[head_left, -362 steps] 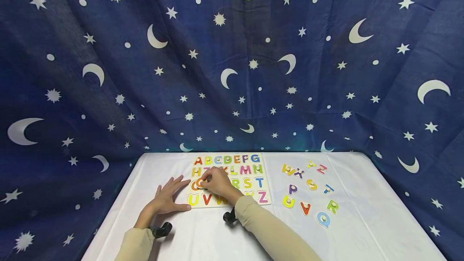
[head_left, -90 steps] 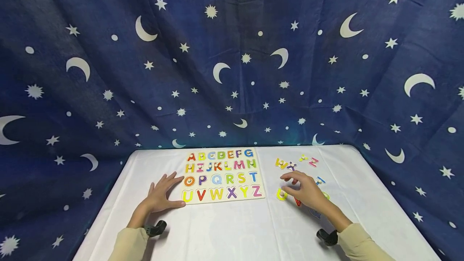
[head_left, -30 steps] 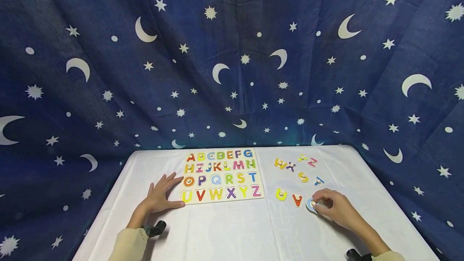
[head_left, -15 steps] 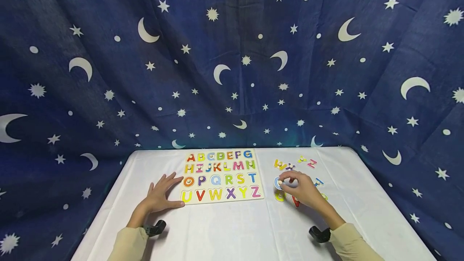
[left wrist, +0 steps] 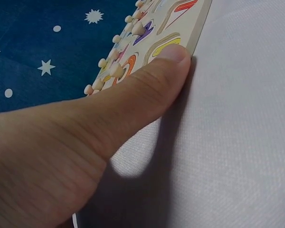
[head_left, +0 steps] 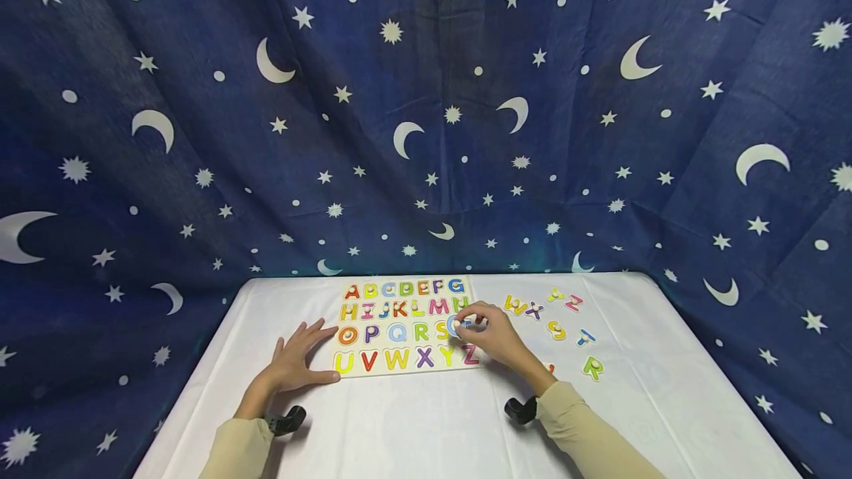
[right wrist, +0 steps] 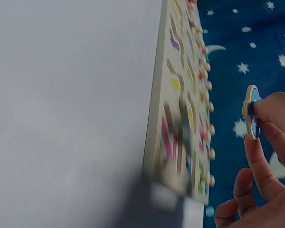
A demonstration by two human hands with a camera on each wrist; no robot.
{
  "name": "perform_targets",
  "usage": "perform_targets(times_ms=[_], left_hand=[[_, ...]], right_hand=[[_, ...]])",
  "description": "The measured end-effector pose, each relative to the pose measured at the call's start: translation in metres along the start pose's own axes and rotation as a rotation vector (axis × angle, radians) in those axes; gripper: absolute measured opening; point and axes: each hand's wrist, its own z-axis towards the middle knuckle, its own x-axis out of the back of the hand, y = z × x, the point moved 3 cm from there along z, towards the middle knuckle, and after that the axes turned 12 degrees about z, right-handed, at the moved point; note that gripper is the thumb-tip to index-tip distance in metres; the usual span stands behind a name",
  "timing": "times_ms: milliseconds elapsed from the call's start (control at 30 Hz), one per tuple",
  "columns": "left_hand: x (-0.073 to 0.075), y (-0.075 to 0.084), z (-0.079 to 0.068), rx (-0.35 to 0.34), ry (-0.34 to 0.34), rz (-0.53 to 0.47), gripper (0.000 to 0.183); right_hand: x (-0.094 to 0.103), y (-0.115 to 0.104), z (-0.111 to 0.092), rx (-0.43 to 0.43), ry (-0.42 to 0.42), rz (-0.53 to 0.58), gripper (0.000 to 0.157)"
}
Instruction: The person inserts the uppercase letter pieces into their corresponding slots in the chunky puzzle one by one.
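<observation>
The alphabet puzzle board (head_left: pixel 393 370) lies on the table with peg-knobbed letters in its upper rows and flush printed recesses lower down. My left hand (head_left: pixel 296 361) rests at its left side, fingers spread; in the left wrist view the thumb (left wrist: pixel 152 85) presses the board's corner beside the U recess. My right hand (head_left: pixel 495 335) is over the board's right part, pinching a blue letter Q piece (head_left: pixel 453 326) by its knob. The right wrist view shows that Q piece (right wrist: pixel 251 114) raised clear of the board, between thumb and fingers.
Loose knobbed letters lie right of the board: W (head_left: pixel 513 305), X (head_left: pixel 535 310), Y (head_left: pixel 555 294), Z (head_left: pixel 574 303), S (head_left: pixel 556 330), T (head_left: pixel 586 338) and R (head_left: pixel 593 368). A red V (head_left: pixel 550 367) is mostly hidden behind the right arm. A starry curtain (head_left: pixel 426 131) hangs behind.
Since 12 s ago, the O and P have been set into the board. My right hand then took the Q from the table's right and carried it left over the board; the left hand stayed.
</observation>
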Motion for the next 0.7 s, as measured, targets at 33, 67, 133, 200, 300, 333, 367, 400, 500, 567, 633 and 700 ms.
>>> perform_targets(times_ms=[33,67,133,200,300,333,367,400,500,567,633,700], left_hand=[[0.000,0.000,0.000,0.001,0.000,-0.001,0.099],[-0.001,0.000,0.000,0.000,0.002,0.001,0.099],[-0.001,-0.001,0.000,0.000,0.005,0.003,0.099],[-0.002,0.000,0.000,-0.001,0.004,0.009,0.099],[-0.001,0.000,-0.001,-0.002,0.003,0.013,0.099],[-0.001,0.000,-0.001,-0.001,0.002,0.012,0.099],[-0.002,0.000,-0.001,-0.002,0.002,0.011,0.099],[-0.002,0.000,-0.001,-0.001,0.002,0.011,0.099],[-0.002,0.000,-0.001,0.000,0.001,0.012,0.099],[-0.002,0.000,-0.001,-0.001,0.003,0.013,0.099],[-0.001,0.000,-0.001,-0.003,0.005,0.016,0.099],[-0.001,0.000,-0.001,-0.006,0.008,0.021,0.099]], right_hand=[[-0.006,0.000,0.003,0.000,-0.007,0.001,0.012],[-0.012,-0.001,0.006,0.007,-0.012,-0.001,0.011],[-0.024,-0.002,0.013,0.013,-0.029,-0.002,0.010],[-0.036,-0.002,0.019,0.024,-0.040,-0.002,0.010],[-0.052,-0.002,0.028,0.031,-0.053,-0.006,0.010],[-0.057,-0.003,0.031,0.037,-0.054,-0.007,0.009],[-0.062,-0.003,0.033,0.037,-0.054,-0.013,0.009],[-0.067,-0.003,0.035,0.040,-0.057,-0.025,0.008],[-0.081,-0.004,0.042,0.036,-0.067,-0.060,0.007],[-0.089,-0.004,0.047,0.044,-0.073,-0.087,0.007],[-0.096,-0.004,0.051,0.054,-0.079,-0.106,0.006],[-0.102,-0.005,0.053,0.075,-0.087,-0.115,0.006]])
